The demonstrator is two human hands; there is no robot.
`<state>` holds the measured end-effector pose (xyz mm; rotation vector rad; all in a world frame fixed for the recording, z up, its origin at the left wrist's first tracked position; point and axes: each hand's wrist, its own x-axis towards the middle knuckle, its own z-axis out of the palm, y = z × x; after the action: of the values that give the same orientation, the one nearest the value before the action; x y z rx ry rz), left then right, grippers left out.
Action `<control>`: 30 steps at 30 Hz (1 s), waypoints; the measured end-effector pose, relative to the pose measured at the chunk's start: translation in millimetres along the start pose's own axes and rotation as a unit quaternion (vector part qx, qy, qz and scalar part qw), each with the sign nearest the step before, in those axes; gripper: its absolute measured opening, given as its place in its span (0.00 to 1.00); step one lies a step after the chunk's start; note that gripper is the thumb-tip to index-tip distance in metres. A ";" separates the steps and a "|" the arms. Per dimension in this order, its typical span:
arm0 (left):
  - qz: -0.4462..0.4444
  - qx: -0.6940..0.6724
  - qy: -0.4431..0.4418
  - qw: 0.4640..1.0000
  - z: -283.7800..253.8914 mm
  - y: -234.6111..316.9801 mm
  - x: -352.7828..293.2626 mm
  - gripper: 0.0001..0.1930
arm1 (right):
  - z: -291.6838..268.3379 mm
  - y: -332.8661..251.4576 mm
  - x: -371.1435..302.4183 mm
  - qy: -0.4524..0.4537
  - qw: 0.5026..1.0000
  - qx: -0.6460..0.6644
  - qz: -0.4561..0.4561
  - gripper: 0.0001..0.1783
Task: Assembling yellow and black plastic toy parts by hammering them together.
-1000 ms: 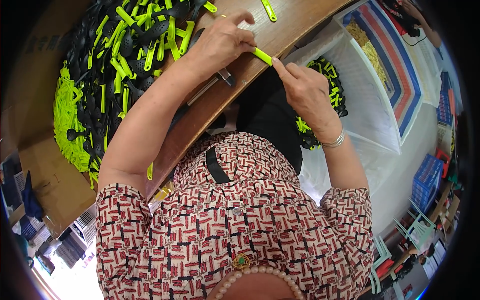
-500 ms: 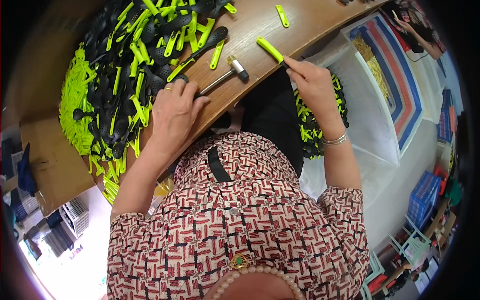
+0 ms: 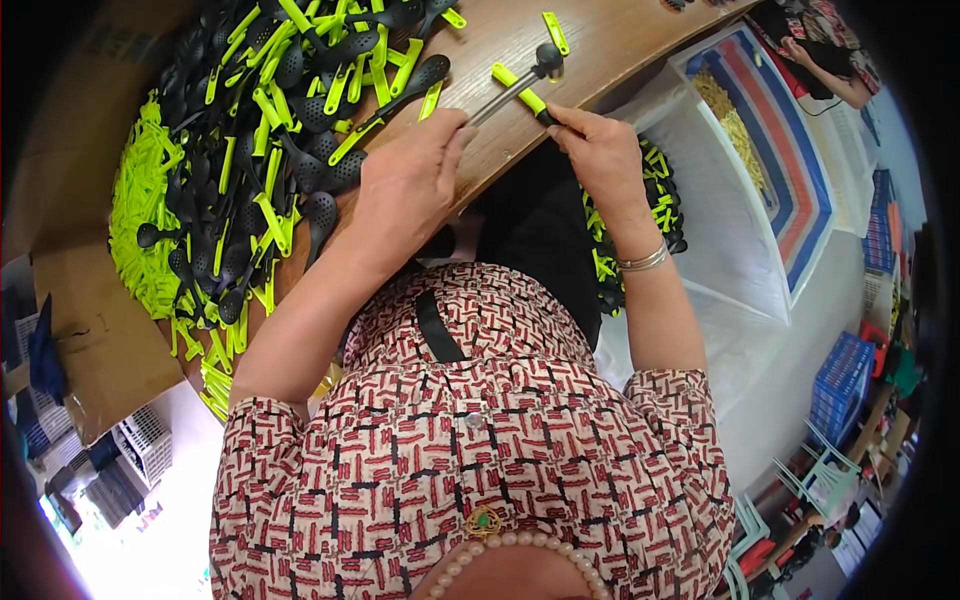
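Observation:
My left hand (image 3: 412, 185) is closed around a small mallet (image 3: 500, 97) with a metal shaft. Its head hovers close over the lime-green handle of a black kitchen utensil (image 3: 519, 90). My right hand (image 3: 603, 155) grips that utensil by its black part near the table's front edge; the utensil's far end is hidden by the hand. A loose green handle (image 3: 556, 34) lies just beyond. Left of the mallet, a black spoon (image 3: 425, 78) with a green handle rests at the border of a pile of black perforated spoons (image 3: 318, 112) and green handles.
A heap of green handles (image 3: 143, 215) covers the table's left end, beside a cardboard box (image 3: 105, 325). Right of my lap are several green-and-black utensils (image 3: 660, 190) in a white sack (image 3: 710, 190). A striped bag (image 3: 800, 190) stands beyond it. Another person's arm (image 3: 825, 75) shows at upper right.
My left hand has picked the mallet up off the table and swung it right, over the green handle. My right hand still holds the utensil, shifted slightly left.

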<state>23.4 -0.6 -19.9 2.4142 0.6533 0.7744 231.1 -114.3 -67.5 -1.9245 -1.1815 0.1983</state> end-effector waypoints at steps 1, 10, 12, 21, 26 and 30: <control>0.024 0.046 -0.009 0.999 4.2 -2.7 1.5 0.08 | -2.4 1.4 2.2 -0.014 1.000 -0.010 -0.022 0.09; -0.008 0.070 -0.036 0.997 -6.1 6.0 17.2 0.07 | -7.8 -8.1 1.2 -0.028 0.998 -0.056 0.006 0.10; -0.042 0.023 -0.002 0.999 -9.6 6.5 17.9 0.06 | -9.6 -12.4 -1.6 -0.027 0.997 -0.067 -0.001 0.11; -0.032 0.085 -0.054 0.994 -1.5 1.1 5.4 0.08 | -37.0 -25.8 -26.2 -0.065 0.984 -0.153 -0.065 0.17; -0.014 0.075 -0.037 0.996 0.9 3.2 -5.2 0.08 | -33.9 -30.3 -46.3 -0.046 0.972 -0.221 -0.059 0.18; -0.012 0.132 -0.095 0.987 -5.6 -0.7 3.4 0.08 | -31.3 -30.3 -47.8 -0.044 0.968 -0.240 -0.066 0.19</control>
<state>22.2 3.8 -15.0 2.6720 0.7459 0.4619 201.5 -164.3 -39.0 -2.2552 -1.5158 -0.0852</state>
